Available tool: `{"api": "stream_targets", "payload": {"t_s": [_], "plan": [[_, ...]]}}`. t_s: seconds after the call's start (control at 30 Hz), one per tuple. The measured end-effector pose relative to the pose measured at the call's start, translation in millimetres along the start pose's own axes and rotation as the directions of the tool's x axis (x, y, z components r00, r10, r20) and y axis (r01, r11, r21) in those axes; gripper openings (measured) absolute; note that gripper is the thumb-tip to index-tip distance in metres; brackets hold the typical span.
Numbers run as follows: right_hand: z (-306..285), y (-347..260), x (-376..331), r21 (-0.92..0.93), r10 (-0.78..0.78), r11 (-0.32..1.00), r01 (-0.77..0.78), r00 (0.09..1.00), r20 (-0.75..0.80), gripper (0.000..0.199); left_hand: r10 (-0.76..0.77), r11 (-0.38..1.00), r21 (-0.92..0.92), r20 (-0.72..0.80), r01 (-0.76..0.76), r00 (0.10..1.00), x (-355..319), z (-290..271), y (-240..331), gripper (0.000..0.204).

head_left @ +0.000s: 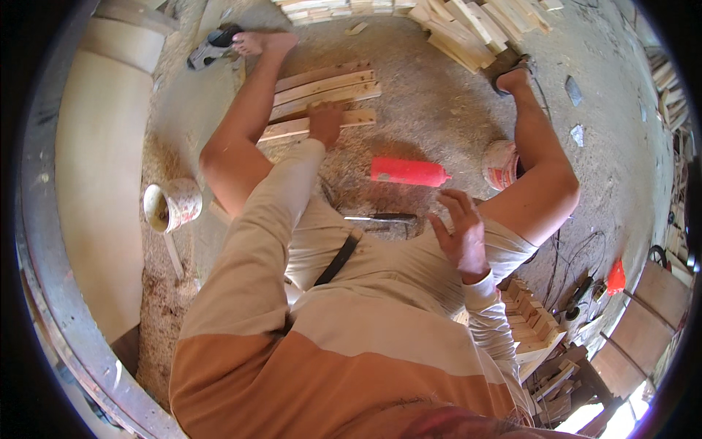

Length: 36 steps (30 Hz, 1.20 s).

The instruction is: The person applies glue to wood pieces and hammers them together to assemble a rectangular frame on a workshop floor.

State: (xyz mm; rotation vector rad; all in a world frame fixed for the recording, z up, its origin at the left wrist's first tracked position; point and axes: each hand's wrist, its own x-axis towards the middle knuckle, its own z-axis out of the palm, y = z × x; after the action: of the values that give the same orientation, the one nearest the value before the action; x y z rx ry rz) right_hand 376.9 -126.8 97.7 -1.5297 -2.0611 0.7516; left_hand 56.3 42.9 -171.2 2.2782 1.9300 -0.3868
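Several light wooden strips (pixel 322 91) lie side by side on the dusty floor between my legs. My left hand (pixel 327 123) reaches out over the nearer strips, its fingers bent down around one wooden strip; the fingertips are partly hidden. Above my lap, my right hand (pixel 462 235) hangs in the air with fingers apart and nothing in it. Just beyond that hand a red squeeze bottle (pixel 409 171) with a pointed tip lies on its side. Closer to me is a black-handled tool (pixel 382 217) with a thin metal blade.
A white bucket (pixel 183 205) stands at the left, beside a large pale board (pixel 102 168). Another bucket (pixel 501 164) is by my right knee. Stacked wood pieces (pixel 468 33) lie at the far side. Cables (pixel 559 267) and a slatted wooden piece (pixel 530 318) are at the right.
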Motion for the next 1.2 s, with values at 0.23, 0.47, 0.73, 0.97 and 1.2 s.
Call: {"api": "stream_targets", "payload": {"t_s": [0.23,0.47,0.73,0.97,1.2], "plan": [[-22,20,24,-0.073,-0.033,0.997,0.038,0.997,0.077,0.035,-0.063,0.998,0.012,-0.208,0.067,0.976,12,-49,10,0.076],[-70,119,166,-0.508,-0.4,0.772,0.382,0.913,0.078,0.042,-0.038,0.992,-0.115,0.108,0.051,0.993,-2,-71,34,0.084],[-34,262,363,-0.609,0.228,0.793,-0.029,0.94,0.252,0.051,0.468,0.807,-0.448,0.09,-0.383,0.879,-58,-148,44,0.067],[65,247,442,-0.329,0.235,0.91,-0.252,0.968,-0.092,0.082,0.315,0.925,-0.343,0.44,-0.167,0.841,-62,-133,30,0.064],[89,236,562,0.096,0.349,0.937,-0.337,0.878,-0.328,0.089,0.393,0.837,-0.495,0.249,-0.233,0.885,-40,-136,41,0.061]]}}
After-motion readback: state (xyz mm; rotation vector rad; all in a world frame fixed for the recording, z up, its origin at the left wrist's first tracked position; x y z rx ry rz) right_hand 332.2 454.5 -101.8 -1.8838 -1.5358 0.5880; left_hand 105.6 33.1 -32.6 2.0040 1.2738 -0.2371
